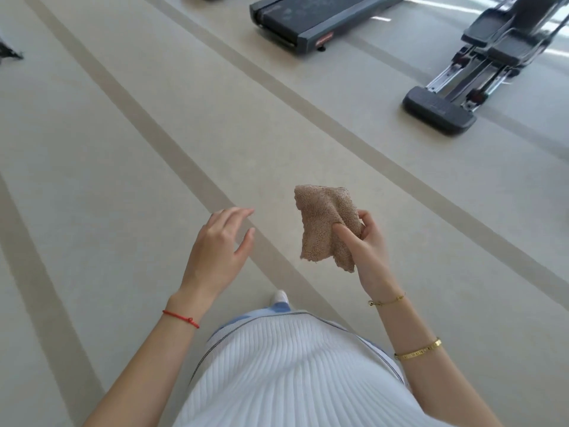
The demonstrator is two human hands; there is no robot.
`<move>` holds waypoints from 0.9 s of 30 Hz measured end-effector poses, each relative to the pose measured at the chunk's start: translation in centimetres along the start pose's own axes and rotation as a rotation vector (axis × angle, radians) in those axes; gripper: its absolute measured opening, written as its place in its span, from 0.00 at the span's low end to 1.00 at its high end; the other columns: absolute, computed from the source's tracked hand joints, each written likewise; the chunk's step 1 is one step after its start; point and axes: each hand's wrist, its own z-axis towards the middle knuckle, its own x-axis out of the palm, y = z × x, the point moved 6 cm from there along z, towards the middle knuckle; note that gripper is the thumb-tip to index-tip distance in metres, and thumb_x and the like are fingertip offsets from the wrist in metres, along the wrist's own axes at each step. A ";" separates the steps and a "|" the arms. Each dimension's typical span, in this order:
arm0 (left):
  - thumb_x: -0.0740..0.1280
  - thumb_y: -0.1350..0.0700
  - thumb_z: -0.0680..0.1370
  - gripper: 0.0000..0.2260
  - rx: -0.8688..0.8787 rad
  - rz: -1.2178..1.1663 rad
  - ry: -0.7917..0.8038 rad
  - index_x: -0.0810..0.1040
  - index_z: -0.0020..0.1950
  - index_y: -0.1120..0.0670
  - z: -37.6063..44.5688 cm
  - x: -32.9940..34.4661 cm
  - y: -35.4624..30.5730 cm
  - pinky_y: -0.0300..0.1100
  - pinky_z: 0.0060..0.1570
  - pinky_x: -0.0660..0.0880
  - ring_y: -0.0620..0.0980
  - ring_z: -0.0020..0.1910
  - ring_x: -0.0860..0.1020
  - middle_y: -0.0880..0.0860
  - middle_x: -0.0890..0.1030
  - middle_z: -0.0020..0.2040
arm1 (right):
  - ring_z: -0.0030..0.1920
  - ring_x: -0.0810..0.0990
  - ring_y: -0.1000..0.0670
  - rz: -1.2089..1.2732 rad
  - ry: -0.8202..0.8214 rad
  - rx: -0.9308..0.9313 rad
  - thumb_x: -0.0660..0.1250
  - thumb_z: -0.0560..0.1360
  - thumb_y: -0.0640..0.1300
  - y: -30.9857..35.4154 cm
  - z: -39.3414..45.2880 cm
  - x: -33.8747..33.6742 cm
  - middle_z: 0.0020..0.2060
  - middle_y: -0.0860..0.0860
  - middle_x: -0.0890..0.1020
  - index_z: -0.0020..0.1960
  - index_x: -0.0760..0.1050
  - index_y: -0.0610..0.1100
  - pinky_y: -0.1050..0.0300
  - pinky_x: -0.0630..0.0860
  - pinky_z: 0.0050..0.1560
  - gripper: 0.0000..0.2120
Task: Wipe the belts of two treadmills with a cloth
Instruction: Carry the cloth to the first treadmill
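My right hand (366, 251) pinches a small tan terry cloth (323, 220), which hangs loosely in the air in front of my body. To its left, my left hand (218, 251) is held out with fingers spread and nothing in it, a short gap from the cloth. A dark grey treadmill (311, 23) lies on the floor at the top centre, its belt (308, 9) partly in view and its rear end towards me. It is well beyond reach of both hands.
A black and silver exercise machine (480, 72) with foot pedals and rails stands at the upper right. The beige floor (123, 149) has darker diagonal stripes. A dark object (9, 52) pokes in at the left edge. My white shoe (279, 297) shows below the hands.
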 end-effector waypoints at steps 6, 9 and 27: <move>0.67 0.59 0.80 0.15 0.088 -0.004 0.060 0.78 0.67 0.57 13.9 1.6 0.7 0.46 0.66 0.69 0.54 0.64 0.75 0.54 0.80 0.63 | 0.26 0.73 0.48 0.031 -0.087 -0.010 0.71 0.70 0.45 3.5 10.4 0.3 0.34 0.48 0.80 0.50 0.71 0.45 0.59 0.64 0.22 0.12; 0.67 0.59 0.80 0.15 0.121 -0.016 0.089 0.77 0.67 0.58 20.2 3.4 0.9 0.50 0.65 0.72 0.55 0.63 0.75 0.54 0.80 0.62 | 0.30 0.76 0.47 0.040 -0.148 -0.006 0.71 0.69 0.46 4.5 15.8 -0.4 0.36 0.46 0.81 0.50 0.72 0.45 0.58 0.67 0.24 0.13; 0.66 0.58 0.81 0.15 0.070 -0.054 0.074 0.77 0.67 0.57 63.4 13.2 -1.3 0.49 0.65 0.72 0.53 0.64 0.74 0.53 0.79 0.63 | 0.26 0.74 0.49 0.030 -0.170 -0.047 0.71 0.70 0.45 19.5 58.7 -6.0 0.35 0.48 0.80 0.50 0.72 0.44 0.61 0.66 0.21 0.12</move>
